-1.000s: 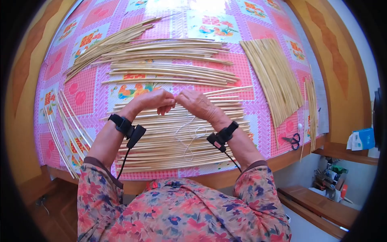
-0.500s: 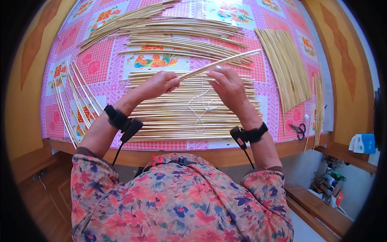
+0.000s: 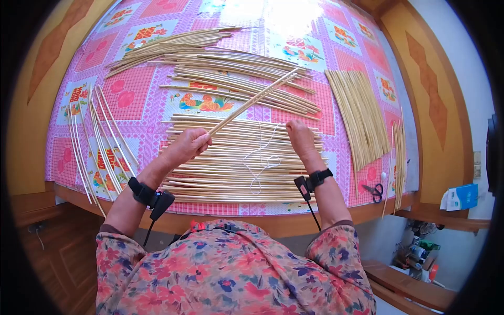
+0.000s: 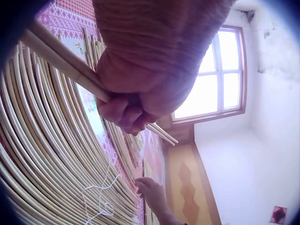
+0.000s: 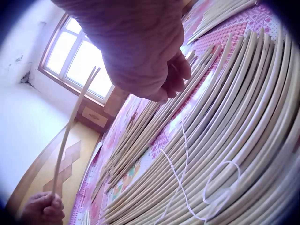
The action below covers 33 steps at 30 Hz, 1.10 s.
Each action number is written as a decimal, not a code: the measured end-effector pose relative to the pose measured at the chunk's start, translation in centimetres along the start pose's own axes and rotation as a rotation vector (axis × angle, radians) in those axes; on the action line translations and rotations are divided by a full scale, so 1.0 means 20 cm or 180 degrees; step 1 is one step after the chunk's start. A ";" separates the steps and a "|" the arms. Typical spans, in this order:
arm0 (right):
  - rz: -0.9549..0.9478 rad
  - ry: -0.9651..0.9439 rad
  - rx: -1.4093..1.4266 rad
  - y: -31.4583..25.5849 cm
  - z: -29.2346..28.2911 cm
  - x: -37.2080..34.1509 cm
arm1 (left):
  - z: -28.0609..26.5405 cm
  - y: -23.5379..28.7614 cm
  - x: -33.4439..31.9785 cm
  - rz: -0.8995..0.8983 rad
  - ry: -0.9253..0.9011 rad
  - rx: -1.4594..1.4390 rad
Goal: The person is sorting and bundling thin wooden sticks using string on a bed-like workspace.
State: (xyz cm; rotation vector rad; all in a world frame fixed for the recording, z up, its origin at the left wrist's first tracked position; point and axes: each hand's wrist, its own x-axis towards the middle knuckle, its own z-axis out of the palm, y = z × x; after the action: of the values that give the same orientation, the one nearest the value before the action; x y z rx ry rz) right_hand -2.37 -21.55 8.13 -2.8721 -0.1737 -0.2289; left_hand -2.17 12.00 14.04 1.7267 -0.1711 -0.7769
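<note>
My left hand (image 3: 188,145) grips a pair of long thin stalks (image 3: 257,98) near their lower end, and they slant up to the right above the table. In the left wrist view, the curled fingers (image 4: 123,112) wrap round the two stalks. Below both hands lies a row of side-by-side stalks (image 3: 226,170), with a loose white string (image 3: 255,165) looped on top. The string runs up to the fingertips of my right hand (image 3: 302,137), whose fingers are curled in and pinch it; the right wrist view hides the pinch itself.
Behind the row lie loose bundles of stalks (image 3: 236,86). At the right are a flat sheet of stalks (image 3: 359,118), scissors (image 3: 376,192) and a narrow bundle (image 3: 399,163). Pale thin strips (image 3: 107,139) lie at the left. A patterned cloth (image 3: 126,100) covers the table.
The hands, together at first, have moved apart. The left hand's stalks now tilt more steeply upward. My right hand has moved away to the right of them, its fingers more curled.
</note>
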 end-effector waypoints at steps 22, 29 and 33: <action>-0.0032 0.0093 0.0781 0.01 0.05 0.27 | 0.06 0.06 0.10 0.0015 -0.0319 -0.0498; 0.0822 -0.0678 0.4305 -0.48 -0.43 -0.03 | 0.11 0.15 0.02 -0.0010 -0.0658 -0.1455; 0.0993 -0.0593 0.4314 -0.66 -0.41 -0.21 | 0.18 0.21 -0.06 -0.0030 -0.0914 -0.1797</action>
State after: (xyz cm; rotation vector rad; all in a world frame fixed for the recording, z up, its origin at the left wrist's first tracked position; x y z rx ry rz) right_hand -9.38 -11.47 18.43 -1.5257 0.0798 0.1769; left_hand -4.02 8.30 18.02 1.0821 -0.1224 -0.9705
